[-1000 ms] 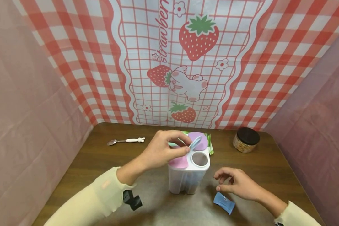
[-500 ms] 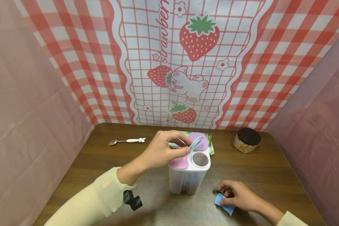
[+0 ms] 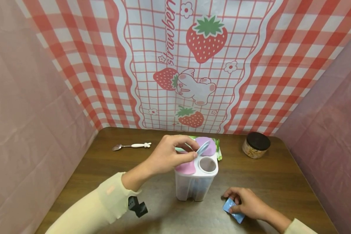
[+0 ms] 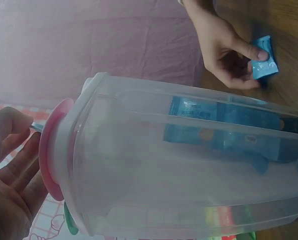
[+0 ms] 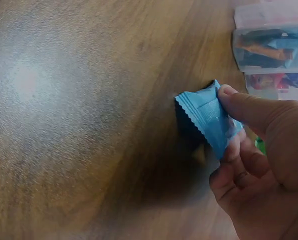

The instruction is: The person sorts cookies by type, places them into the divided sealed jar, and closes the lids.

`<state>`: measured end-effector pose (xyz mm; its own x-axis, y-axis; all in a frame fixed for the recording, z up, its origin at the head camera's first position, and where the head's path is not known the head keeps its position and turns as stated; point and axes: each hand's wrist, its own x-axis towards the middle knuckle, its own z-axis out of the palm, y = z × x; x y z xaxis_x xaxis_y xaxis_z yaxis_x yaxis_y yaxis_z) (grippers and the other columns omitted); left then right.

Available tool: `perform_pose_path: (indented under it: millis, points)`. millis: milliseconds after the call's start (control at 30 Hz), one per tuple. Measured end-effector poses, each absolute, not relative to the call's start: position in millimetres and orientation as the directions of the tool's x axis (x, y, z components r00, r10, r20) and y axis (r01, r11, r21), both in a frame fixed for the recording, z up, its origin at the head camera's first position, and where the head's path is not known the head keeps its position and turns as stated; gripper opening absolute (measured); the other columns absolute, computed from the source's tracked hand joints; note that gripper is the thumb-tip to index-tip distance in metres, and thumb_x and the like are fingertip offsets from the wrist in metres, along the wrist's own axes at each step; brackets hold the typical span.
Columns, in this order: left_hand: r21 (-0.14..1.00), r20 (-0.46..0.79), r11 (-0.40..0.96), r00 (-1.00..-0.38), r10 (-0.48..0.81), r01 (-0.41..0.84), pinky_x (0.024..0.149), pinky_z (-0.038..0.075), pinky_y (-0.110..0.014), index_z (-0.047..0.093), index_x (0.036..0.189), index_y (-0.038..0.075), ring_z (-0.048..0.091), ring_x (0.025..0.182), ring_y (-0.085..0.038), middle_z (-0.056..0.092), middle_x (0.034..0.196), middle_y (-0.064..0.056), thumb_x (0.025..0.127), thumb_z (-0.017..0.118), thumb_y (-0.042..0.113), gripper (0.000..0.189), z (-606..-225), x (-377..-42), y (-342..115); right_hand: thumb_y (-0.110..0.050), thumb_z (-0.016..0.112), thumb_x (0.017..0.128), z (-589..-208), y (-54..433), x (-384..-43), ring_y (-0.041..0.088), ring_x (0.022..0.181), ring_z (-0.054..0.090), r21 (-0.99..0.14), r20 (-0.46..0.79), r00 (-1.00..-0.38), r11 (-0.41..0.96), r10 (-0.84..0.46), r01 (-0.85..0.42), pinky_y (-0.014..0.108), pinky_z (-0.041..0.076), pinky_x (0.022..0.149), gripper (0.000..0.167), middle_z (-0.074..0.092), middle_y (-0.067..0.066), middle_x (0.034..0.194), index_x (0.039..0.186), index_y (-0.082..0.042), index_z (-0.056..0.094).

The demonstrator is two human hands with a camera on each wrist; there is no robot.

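A clear plastic storage container with a white top stands mid-table, its round front-right opening uncovered. My left hand pinches the light blue flip lid of that opening and keeps it raised. Pink and purple lids cover other compartments. Inside, several blue packets show through the wall. To the container's right, my right hand pinches a small blue snack packet between thumb and fingers, low over the tabletop; the packet's crimped end faces outward.
A metal spoon with a white handle lies at the back left. A round jar with a black lid stands at the back right. Behind the container lies a green and white package. Curtains rise around the wooden table.
My right hand has come down toward the front onto the blue snack packet and now pinches it. My left hand stays at the raised light blue lid.
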<state>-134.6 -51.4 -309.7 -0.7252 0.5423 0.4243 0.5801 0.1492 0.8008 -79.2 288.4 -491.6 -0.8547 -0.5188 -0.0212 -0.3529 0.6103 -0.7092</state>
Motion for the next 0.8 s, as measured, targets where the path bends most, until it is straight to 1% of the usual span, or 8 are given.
perform_pose_path:
  millis: [200, 367, 500, 600, 667, 800]
  points:
    - [0.797, 0.435, 0.139, -0.718, 0.544, 0.588, 0.071, 0.064, -0.029, 0.077, 0.1, 0.009, 0.074, 0.086, -0.009, 0.077, 0.099, -0.003, 0.087, 0.078, 0.004, 0.014, -310.6, -135.1, -51.3, -0.02, 0.087, 0.08, -482.6, 292.3, -83.2, -0.004, 0.07, 0.053, -0.702, 0.034, -0.837, 0.582, -0.547, -0.409, 0.019, 0.047, 0.057, 0.023, 0.064, -0.014, 0.079, 0.099, -0.017, 0.074]
    - [0.799, 0.437, 0.135, -0.72, 0.539, 0.586, 0.071, 0.064, -0.029, 0.077, 0.101, 0.01, 0.075, 0.086, -0.01, 0.077, 0.1, -0.003, 0.086, 0.078, 0.005, 0.015, -310.3, -134.3, -51.9, -0.021, 0.085, 0.083, -465.5, 294.1, -89.5, -0.005, 0.072, 0.057, -0.699, 0.074, -0.822, 0.559, -0.564, -0.446, 0.02, 0.05, 0.058, 0.016, 0.069, -0.014, 0.083, 0.097, -0.019, 0.076]
    - [0.8, 0.434, 0.139, -0.723, 0.538, 0.584, 0.071, 0.064, -0.029, 0.077, 0.101, 0.009, 0.075, 0.086, -0.01, 0.077, 0.099, -0.003, 0.086, 0.078, 0.004, 0.015, -310.6, -134.1, -52.5, -0.022, 0.084, 0.085, -445.6, 291.3, -95.5, -0.003, 0.072, 0.059, -0.703, 0.106, -0.824, 0.544, -0.556, -0.458, 0.022, 0.053, 0.059, 0.016, 0.072, -0.012, 0.086, 0.098, -0.019, 0.075]
    - [0.797, 0.437, 0.141, -0.721, 0.538, 0.587, 0.071, 0.064, -0.031, 0.077, 0.1, 0.009, 0.074, 0.086, -0.009, 0.077, 0.099, -0.002, 0.087, 0.077, 0.004, 0.014, -310.9, -134.6, -52.4, -0.021, 0.084, 0.085, -426.5, 287.0, -99.8, -0.002, 0.071, 0.06, -0.689, 0.163, -0.836, 0.546, -0.523, -0.476, 0.023, 0.054, 0.059, 0.016, 0.071, -0.014, 0.086, 0.098, -0.022, 0.075]
    - [0.795, 0.439, 0.14, -0.719, 0.539, 0.591, 0.072, 0.064, -0.032, 0.077, 0.1, 0.009, 0.075, 0.085, -0.009, 0.077, 0.099, -0.002, 0.087, 0.077, 0.004, 0.014, -311.0, -134.9, -52.2, -0.019, 0.084, 0.084, -411.8, 283.9, -102.1, -0.001, 0.071, 0.06, -0.671, 0.215, -0.84, 0.549, -0.499, -0.498, 0.023, 0.054, 0.059, 0.017, 0.071, -0.015, 0.084, 0.098, -0.024, 0.074]
    - [0.792, 0.446, 0.133, -0.714, 0.54, 0.596, 0.072, 0.065, -0.034, 0.077, 0.1, 0.009, 0.074, 0.085, -0.009, 0.077, 0.099, -0.002, 0.087, 0.077, 0.004, 0.014, -311.1, -135.3, -51.4, -0.01, 0.084, 0.084, -375.4, 279.2, -104.5, 0.001, 0.071, 0.063, -0.646, 0.305, -0.831, 0.541, -0.464, -0.539, 0.023, 0.054, 0.058, 0.022, 0.071, -0.014, 0.084, 0.099, -0.022, 0.074]
